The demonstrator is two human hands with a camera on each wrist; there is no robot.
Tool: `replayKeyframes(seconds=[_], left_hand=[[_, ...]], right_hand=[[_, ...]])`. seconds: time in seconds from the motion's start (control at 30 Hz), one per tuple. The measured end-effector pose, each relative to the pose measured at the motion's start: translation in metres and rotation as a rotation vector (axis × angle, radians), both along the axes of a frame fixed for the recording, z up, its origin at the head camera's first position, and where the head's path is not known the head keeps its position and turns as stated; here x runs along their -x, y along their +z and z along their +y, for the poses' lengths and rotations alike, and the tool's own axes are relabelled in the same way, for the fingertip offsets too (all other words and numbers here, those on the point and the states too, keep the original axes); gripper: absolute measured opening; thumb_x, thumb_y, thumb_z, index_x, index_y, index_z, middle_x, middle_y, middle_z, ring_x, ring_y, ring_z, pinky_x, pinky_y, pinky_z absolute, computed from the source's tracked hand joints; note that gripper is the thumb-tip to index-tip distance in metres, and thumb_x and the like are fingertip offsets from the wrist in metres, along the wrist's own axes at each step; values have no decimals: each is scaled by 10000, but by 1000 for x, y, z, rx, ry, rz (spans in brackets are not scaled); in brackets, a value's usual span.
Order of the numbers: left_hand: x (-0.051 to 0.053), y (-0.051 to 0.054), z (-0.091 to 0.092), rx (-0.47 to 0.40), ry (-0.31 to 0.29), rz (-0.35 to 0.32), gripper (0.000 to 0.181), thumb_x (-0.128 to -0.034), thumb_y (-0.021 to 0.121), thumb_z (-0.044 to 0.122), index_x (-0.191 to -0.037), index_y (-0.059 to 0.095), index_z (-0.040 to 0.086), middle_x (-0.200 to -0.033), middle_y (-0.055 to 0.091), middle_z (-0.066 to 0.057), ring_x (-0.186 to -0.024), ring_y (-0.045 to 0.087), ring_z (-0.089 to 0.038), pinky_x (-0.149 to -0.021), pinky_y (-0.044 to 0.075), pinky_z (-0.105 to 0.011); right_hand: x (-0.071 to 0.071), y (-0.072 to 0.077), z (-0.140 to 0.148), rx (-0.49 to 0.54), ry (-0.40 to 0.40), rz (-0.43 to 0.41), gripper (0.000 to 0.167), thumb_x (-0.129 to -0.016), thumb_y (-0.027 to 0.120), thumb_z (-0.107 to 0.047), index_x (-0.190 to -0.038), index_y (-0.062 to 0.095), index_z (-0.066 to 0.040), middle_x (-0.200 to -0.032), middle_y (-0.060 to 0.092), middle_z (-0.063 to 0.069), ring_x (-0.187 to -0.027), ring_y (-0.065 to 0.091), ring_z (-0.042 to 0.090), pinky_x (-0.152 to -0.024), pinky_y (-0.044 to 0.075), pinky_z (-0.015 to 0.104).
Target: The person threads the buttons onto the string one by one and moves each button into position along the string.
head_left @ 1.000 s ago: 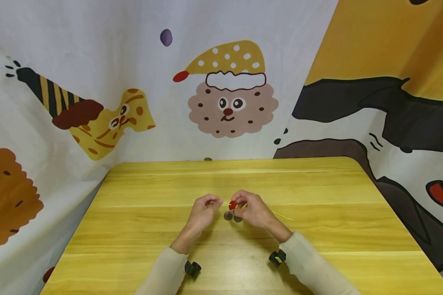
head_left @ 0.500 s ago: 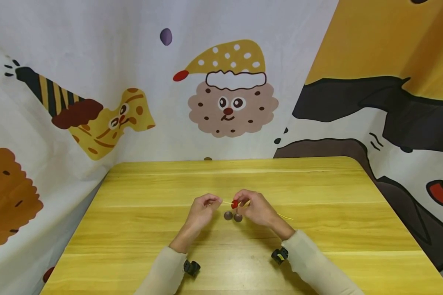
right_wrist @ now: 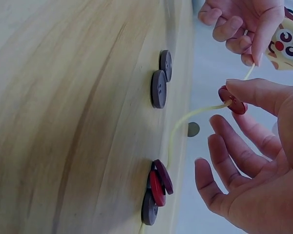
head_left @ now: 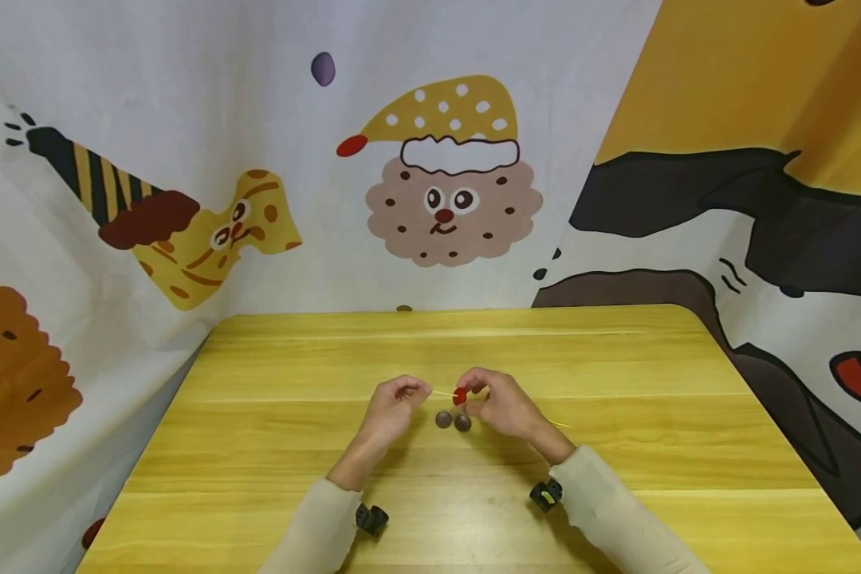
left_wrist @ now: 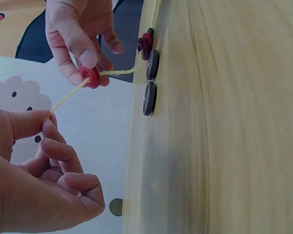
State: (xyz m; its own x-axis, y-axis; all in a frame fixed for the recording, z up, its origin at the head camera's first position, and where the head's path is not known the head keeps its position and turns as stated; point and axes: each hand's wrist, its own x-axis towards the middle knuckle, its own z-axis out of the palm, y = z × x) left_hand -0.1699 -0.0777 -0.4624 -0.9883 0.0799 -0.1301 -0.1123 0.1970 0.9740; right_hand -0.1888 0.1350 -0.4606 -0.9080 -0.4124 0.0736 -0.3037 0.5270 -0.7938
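A red button (left_wrist: pixel 90 77) is threaded on a yellow string (right_wrist: pixel 188 116), which passes through one of its holes. My right hand (head_left: pixel 504 406) pinches that button by its edge between thumb and finger, the other fingers spread loosely. To the left, my left hand (head_left: pixel 393 408) pinches the string between thumb and forefinger, and a short stretch runs taut to the button. Farther along the string, a small cluster rests on the table: a dark red button (right_wrist: pixel 163 177), a bright red one (right_wrist: pixel 157 188) and at least one dark button (right_wrist: pixel 149 207).
Two loose dark brown buttons (right_wrist: pixel 158 89) lie side by side on the wooden table (head_left: pixel 430 494), just below the hands in the head view. The string's tail (head_left: pixel 560 424) trails past the right wrist. A cartoon-printed cloth (head_left: pixel 316 199) hangs behind the table.
My right hand has shifted slightly right with the red button, so more string shows between it and my left hand. The left hand has hardly moved. Both loose buttons are now more fully visible.
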Motion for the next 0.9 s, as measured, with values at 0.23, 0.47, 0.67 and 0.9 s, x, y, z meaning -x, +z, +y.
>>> replayKeyframes(seconds=[0.23, 0.47, 0.67, 0.9], left_hand=[[0, -1, -1, -8, -9, 8, 202, -971, 638, 205, -1025, 685, 17, -929, 614, -54, -847, 537, -180, -708, 449, -271], [0, -1, -1, -16, -15, 13, 208, -971, 634, 190, -1047, 684, 2, -935, 611, -57, -840, 533, -180, -707, 450, -273], [0, -1, -2, -17, -20, 20, 225, -978, 627, 193, -1063, 679, -8, -938, 603, -59, -831, 522, -176, -697, 445, -272], [-1, -1, -2, -18, -33, 11, 202, -977, 626, 178, -1049, 682, -2, -930, 598, -50, -829, 512, -173, -705, 439, -271]], right_hand=[[2, -1, 2, -24, 0, 10, 215, -843, 772, -60, -1019, 669, -128, -979, 689, -44, -987, 583, 271, -780, 488, 342], [3, -1, 5, -33, -6, -6, 212, -848, 766, -48, -1021, 674, -129, -997, 680, -23, -1007, 577, 286, -791, 500, 357], [5, -4, 11, -24, 8, -24, 219, -850, 757, -25, -1026, 672, -125, -1027, 673, -1, -1037, 570, 307, -838, 514, 410], [7, -10, 19, -16, 60, -17, 225, -816, 764, 40, -985, 676, -80, -1032, 652, 48, -1048, 556, 337, -883, 512, 485]])
